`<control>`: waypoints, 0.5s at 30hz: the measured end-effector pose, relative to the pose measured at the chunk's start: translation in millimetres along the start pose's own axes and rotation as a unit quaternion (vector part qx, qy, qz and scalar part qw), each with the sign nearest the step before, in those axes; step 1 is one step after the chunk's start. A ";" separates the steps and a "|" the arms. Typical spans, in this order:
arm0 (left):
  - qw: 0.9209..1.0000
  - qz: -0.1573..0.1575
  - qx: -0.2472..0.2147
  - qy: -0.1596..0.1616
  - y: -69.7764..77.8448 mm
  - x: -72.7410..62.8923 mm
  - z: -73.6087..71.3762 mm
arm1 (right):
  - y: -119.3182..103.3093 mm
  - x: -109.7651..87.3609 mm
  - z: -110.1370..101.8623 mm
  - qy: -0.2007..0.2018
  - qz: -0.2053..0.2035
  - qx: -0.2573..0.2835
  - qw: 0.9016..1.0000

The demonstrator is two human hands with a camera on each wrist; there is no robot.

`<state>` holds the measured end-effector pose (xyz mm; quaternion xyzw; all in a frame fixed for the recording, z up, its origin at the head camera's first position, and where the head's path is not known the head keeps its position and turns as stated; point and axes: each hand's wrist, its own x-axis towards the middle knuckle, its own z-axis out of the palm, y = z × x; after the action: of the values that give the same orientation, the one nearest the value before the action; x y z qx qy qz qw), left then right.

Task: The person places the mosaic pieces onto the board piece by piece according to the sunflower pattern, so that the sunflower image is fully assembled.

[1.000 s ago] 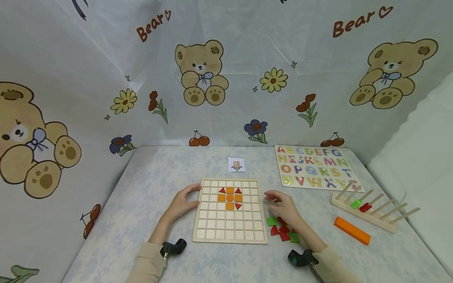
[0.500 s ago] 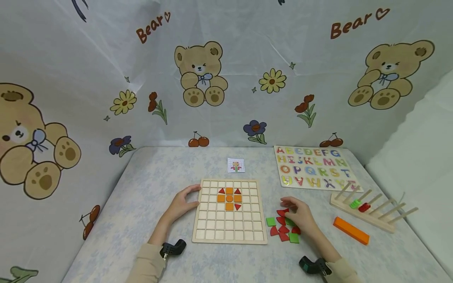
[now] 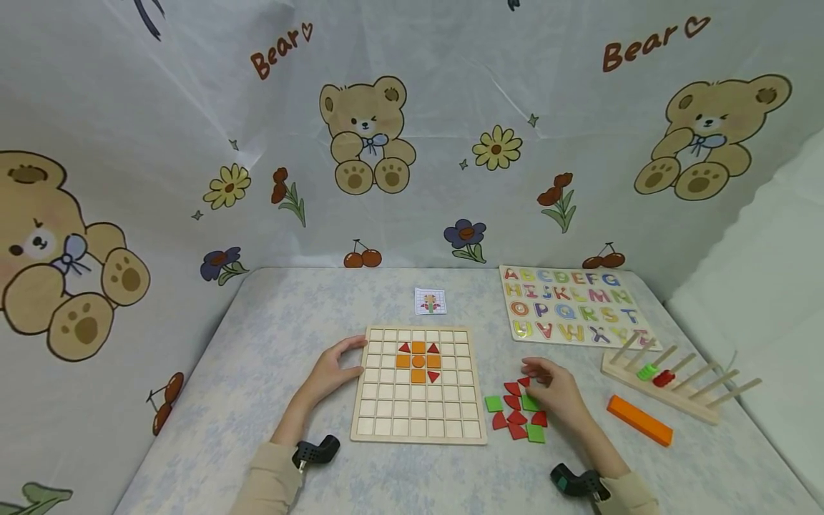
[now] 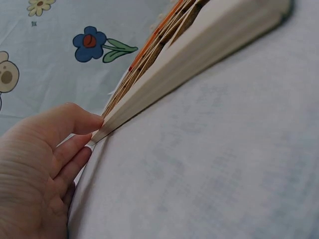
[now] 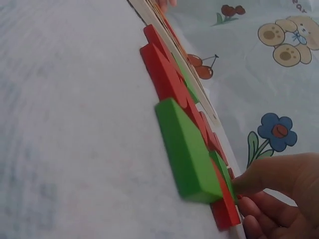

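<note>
The grid board [image 3: 399, 438] is touched at ten o'clock by the spread left hand [image 3: 325, 370]. By three-o'clock red pieces [image 3: 517, 417], the right hand's [image 3: 561, 393] grip can't be told.

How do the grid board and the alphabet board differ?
The grid board has square cells, while the alphabet board shows colorful letters. The grid board lies nearer the camera; the alphabet board, farther back to the right. The left hand touches the grid board; no hand touches the alphabet board. Both lie on the table.
</note>
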<state>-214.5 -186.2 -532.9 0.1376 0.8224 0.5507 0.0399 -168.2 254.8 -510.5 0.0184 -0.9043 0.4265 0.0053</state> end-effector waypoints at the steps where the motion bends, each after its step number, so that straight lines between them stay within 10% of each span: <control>1: 1.000 0.000 0.000 0.001 0.1 -0.1 0.1 | 1.0 -0.1 -0.8 0.000 -0.007 0.001 1.000; 15: 1.000 0.000 -0.006 -0.003 -3.1 0.9 -0.7 | 7.4 2.5 -1.8 0.014 -0.014 0.012 1.000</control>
<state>-216.1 -187.8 -535.3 0.1387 0.8189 0.5552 0.0432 -170.9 260.9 -515.0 0.0248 -0.8985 0.4376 0.0235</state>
